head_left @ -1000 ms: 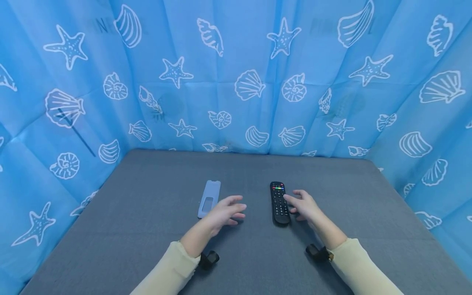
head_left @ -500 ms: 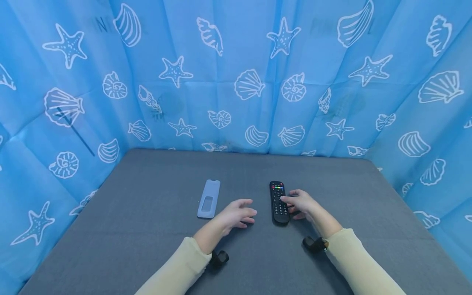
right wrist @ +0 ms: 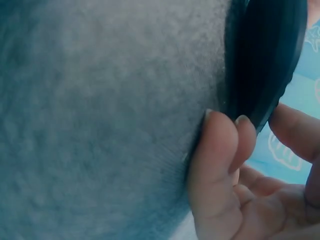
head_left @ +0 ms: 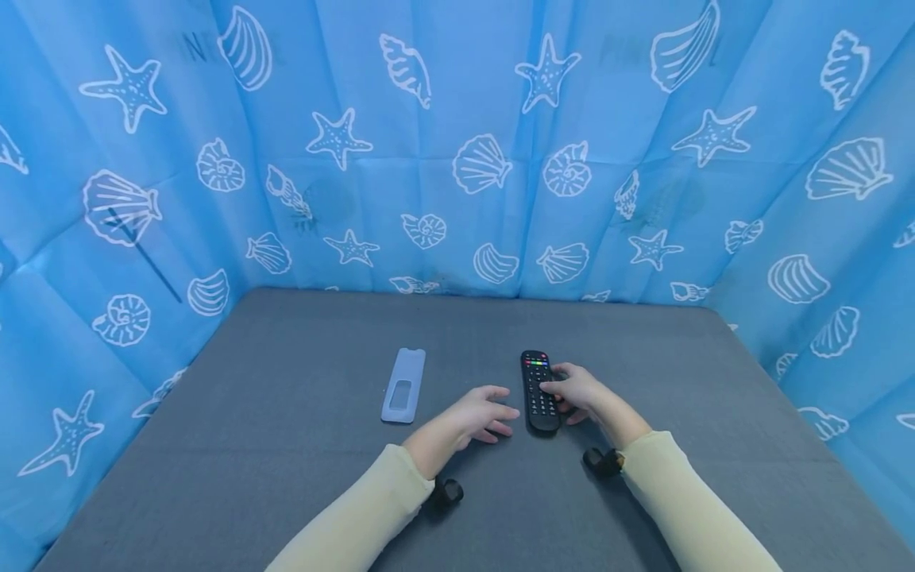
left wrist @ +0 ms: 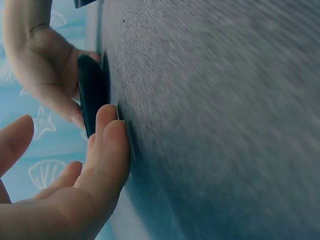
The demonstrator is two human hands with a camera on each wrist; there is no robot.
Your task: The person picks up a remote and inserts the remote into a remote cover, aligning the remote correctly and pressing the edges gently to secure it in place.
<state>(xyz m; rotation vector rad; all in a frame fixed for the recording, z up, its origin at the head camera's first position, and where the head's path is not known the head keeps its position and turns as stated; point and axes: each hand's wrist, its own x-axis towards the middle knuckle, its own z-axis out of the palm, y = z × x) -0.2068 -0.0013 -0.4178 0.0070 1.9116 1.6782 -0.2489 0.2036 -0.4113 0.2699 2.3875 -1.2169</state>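
Note:
A black remote control [head_left: 536, 403] with rows of buttons lies face up on the grey table, right of the middle. From its right side my right hand [head_left: 581, 391] grips it, thumb over the button face and fingers at the edge. In the right wrist view the fingertips [right wrist: 217, 135] reach the side of the remote control [right wrist: 265, 55], low against the cloth. My left hand [head_left: 480, 415] is just left of the remote, palm turned toward it, its fingers spread and holding nothing. A pale blue flat cover [head_left: 409, 367] with a rectangular window lies left of that hand.
Grey cloth covers the table [head_left: 307, 373]. A blue curtain [head_left: 429, 191] with white shells and starfish rises behind it and at both sides. Black wrist cameras [head_left: 449, 492] hang under both cream sleeves [head_left: 357, 508], near the cloth.
My left hand has moved right, away from the pale blue cover and up beside the remote control. My right hand has come slightly left, its thumb and fingers closing on the remote's edge.

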